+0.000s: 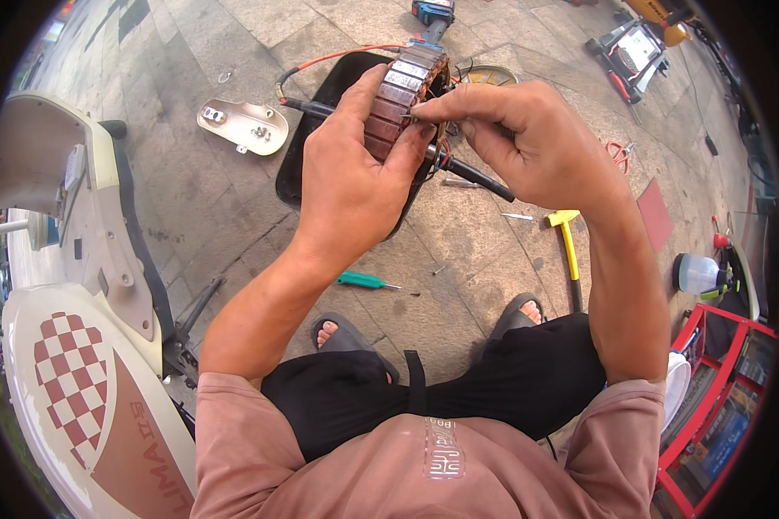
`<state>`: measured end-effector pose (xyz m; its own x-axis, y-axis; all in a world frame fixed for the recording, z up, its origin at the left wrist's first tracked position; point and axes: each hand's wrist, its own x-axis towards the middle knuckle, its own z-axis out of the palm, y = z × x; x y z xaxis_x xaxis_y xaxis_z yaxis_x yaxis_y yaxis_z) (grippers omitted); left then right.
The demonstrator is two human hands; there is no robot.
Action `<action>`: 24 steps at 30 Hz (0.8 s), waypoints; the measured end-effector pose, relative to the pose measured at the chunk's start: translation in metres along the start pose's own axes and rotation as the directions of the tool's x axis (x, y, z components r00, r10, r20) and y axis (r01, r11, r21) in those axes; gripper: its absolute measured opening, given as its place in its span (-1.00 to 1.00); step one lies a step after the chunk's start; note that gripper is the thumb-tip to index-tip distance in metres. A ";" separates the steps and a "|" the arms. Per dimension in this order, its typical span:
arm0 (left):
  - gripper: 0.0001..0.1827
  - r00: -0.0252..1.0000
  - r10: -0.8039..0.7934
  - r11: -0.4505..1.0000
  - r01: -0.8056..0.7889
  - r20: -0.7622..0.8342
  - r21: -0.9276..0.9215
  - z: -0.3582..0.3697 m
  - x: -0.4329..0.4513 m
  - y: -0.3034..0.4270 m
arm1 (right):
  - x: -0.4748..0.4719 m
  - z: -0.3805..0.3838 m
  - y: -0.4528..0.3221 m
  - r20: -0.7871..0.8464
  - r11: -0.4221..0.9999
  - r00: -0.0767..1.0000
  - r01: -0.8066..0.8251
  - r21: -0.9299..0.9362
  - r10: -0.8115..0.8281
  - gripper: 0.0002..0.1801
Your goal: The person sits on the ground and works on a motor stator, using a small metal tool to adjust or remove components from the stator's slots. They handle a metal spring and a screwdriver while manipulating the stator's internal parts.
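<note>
My left hand [350, 172] grips the rim of an electric hub motor's stator [401, 84], fingers over its slotted steel teeth. Copper windings show along the stator's right edge. A dark axle [477, 178] sticks out on both sides, and an orange-sleeved cable [337, 54] runs from its left end. Between thumb and index finger of my right hand [542, 146] is a thin metal sliver [406, 115], held against the stator's teeth. Its far end is hidden by the fingers. Beneath the stator lies a black tray [296, 152].
On the paving lie a green-handled screwdriver [363, 280], a yellow hammer [565, 240] and a beige cover [243, 126] holding small screws. A cordless power tool [433, 19] lies beyond the stator. Beige scooter bodywork [71, 363] stands left; a red rack [707, 383] stands right.
</note>
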<state>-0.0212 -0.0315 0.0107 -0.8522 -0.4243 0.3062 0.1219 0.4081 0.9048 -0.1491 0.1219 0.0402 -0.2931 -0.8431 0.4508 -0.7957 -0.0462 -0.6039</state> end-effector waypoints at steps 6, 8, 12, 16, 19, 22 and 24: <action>-0.47 1.000 -0.004 1.000 0.005 -0.015 0.020 0.000 -0.002 0.001 | -0.013 0.011 -0.028 -0.086 0.988 0.990 -0.124 -0.093 0.116 -0.57; -0.47 1.000 0.010 1.000 -0.010 -0.010 0.024 0.000 -0.001 0.001 | -0.019 0.024 -0.040 -0.169 0.977 0.970 -0.191 -0.093 0.174 -0.56; -0.47 0.999 -0.036 0.998 0.037 0.013 -0.050 0.000 -0.002 0.000 | -0.027 0.029 -0.050 -0.171 0.931 0.920 -0.363 -0.026 0.354 -0.55; -0.47 1.000 -0.025 0.997 0.025 -0.004 -0.074 0.001 -0.001 -0.001 | -0.028 0.029 -0.053 -0.153 0.907 0.895 -0.405 0.113 0.418 -0.55; -0.45 1.000 -0.026 0.995 0.026 0.005 -0.094 0.000 -0.001 -0.003 | -0.028 0.031 -0.053 -0.139 0.901 0.891 -0.417 0.122 0.431 -0.56; -0.44 0.999 -0.047 0.989 0.047 0.004 -0.138 0.001 -0.001 -0.006 | -0.029 0.033 -0.054 -0.116 0.870 0.867 -0.464 0.167 0.485 -0.56; -0.42 0.998 -0.063 0.984 0.064 0.011 -0.166 0.001 -0.001 -0.006 | -0.029 0.035 -0.056 -0.105 0.843 0.852 -0.477 0.248 0.513 -0.55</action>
<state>-0.0213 -0.0329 0.0043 -0.8638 -0.4403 0.2449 0.1498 0.2397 0.9592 -0.0778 0.1302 0.0379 -0.7139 -0.6854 0.1433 -0.3991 0.2302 -0.8875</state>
